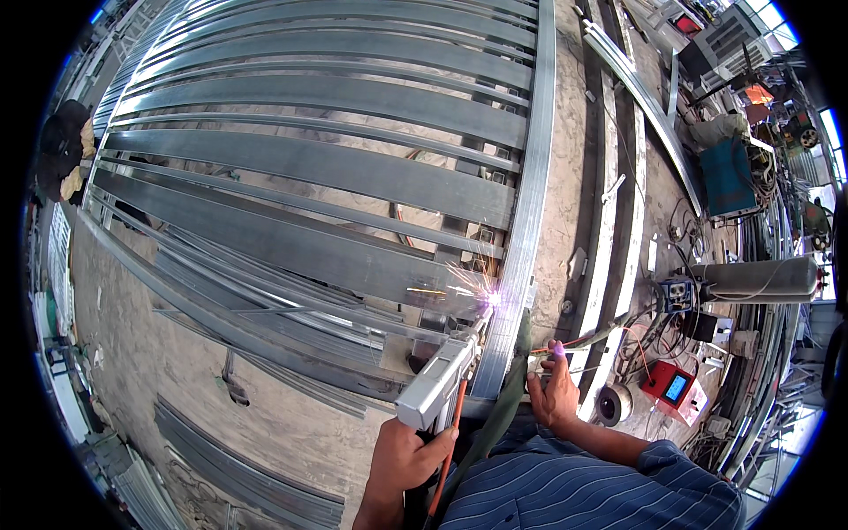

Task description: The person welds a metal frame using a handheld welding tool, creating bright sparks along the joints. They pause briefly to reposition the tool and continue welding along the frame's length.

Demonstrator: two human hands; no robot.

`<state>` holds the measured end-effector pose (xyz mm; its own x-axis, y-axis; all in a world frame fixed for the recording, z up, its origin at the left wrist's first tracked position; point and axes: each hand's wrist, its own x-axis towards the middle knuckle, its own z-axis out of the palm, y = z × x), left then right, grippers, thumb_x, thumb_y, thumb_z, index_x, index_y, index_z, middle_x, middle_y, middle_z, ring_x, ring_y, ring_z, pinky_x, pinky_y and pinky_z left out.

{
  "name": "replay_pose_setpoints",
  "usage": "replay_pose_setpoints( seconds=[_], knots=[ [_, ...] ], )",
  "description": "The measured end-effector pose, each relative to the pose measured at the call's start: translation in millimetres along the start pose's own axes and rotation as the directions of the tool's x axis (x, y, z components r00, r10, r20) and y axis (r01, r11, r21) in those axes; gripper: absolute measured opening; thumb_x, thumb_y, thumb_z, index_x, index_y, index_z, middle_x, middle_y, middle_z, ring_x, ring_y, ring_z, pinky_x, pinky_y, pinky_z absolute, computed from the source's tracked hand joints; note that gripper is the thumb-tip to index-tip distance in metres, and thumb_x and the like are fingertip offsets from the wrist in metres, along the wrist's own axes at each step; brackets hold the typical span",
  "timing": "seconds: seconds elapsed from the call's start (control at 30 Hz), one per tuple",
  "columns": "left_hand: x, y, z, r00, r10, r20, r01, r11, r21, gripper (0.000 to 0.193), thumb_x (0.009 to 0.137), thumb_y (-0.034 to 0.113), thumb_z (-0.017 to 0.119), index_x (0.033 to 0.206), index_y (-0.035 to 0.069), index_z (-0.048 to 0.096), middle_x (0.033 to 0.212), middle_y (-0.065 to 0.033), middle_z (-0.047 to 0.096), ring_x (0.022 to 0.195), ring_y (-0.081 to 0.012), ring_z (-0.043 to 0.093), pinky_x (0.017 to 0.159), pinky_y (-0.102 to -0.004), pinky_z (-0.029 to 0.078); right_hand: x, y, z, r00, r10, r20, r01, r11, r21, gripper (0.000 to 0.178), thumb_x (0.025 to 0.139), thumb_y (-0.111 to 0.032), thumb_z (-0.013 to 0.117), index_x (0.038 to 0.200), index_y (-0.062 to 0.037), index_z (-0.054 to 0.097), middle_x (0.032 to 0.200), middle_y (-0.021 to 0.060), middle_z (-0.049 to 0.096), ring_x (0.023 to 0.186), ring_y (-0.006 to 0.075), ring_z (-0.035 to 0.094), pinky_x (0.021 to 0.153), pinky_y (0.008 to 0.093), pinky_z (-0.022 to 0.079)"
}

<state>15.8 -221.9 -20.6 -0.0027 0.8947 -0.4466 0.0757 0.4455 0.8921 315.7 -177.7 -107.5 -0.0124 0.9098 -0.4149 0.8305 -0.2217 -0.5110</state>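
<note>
My left hand (406,455) is wrapped round the handle of a grey, box-bodied welding gun (437,380). Its nozzle meets the metal frame's long right-hand rail (530,177), where a bright purple-white arc throws sparks up and to the left. Wide and narrow flat bars (309,168) run across from that rail. An orange cable (449,442) hangs along the gun. Beside the rail my right hand (556,397) is raised, fingers apart and slightly bent, close to a dark green sleeved hose (508,411). Whether its fingertips touch the hose's far stretch I cannot tell.
Long steel beams (605,221) lie on the floor right of the frame. A red box with a screen (676,389), a wire spool (614,404), a gas cylinder (760,278) and a teal machine (729,177) stand further right. Another person (66,150) is at the far left edge.
</note>
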Motion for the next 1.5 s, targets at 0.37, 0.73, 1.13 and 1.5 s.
replay_pose_setpoints(
  seconds=[0.37,0.73,1.13,1.5],
  knots=[
    [-2,3,1,1.000,-0.012,-0.011,0.012,1.000,0.007,0.038,0.088,0.021,0.081,0.113,-0.005,0.068,0.069,-0.0170,0.071,0.059,-0.0304,0.072,0.054,-0.0372,0.052,0,2,1,1.000,-0.018,-0.009,0.018,1.000,-0.006,0.084,0.098,-0.027,0.065,0.162,0.0016,0.019,0.156,0.0212,0.048,0.120,0.0346,0.065,0.099,0.0478,0.054],
    [-6,-1,1,0.999,-0.032,-0.012,0.032,0.999,-0.020,0.037,0.088,0.021,0.081,0.111,-0.005,0.068,0.067,-0.0170,0.069,0.056,-0.0288,0.070,0.053,-0.0370,0.051,0,11,5,0.999,-0.039,-0.019,0.038,0.998,-0.052,0.084,0.101,-0.030,0.061,0.165,-0.0007,0.015,0.163,0.0179,0.043,0.124,0.0323,0.067,0.096,0.0475,0.056],
    [-10,-6,1,0.998,-0.056,-0.011,0.055,0.998,-0.044,0.044,0.087,0.020,0.081,0.120,-0.005,0.067,0.070,-0.0161,0.070,0.057,-0.0266,0.069,0.055,-0.0366,0.051,-1,6,3,1.000,-0.012,-0.020,0.011,0.999,-0.043,0.085,0.101,-0.035,0.061,0.165,-0.0007,0.016,0.162,0.0182,0.045,0.129,0.0349,0.063,0.102,0.0502,0.052],
    [-14,-8,1,1.000,-0.027,-0.015,0.026,0.998,-0.052,0.042,0.087,0.020,0.082,0.118,-0.005,0.067,0.071,-0.0166,0.070,0.059,-0.0274,0.069,0.057,-0.0368,0.052,0,4,2,1.000,-0.012,-0.012,0.011,1.000,-0.020,0.084,0.098,-0.028,0.065,0.161,0.0041,0.019,0.157,0.0236,0.046,0.125,0.0360,0.064,0.102,0.0489,0.052]
  ],
)
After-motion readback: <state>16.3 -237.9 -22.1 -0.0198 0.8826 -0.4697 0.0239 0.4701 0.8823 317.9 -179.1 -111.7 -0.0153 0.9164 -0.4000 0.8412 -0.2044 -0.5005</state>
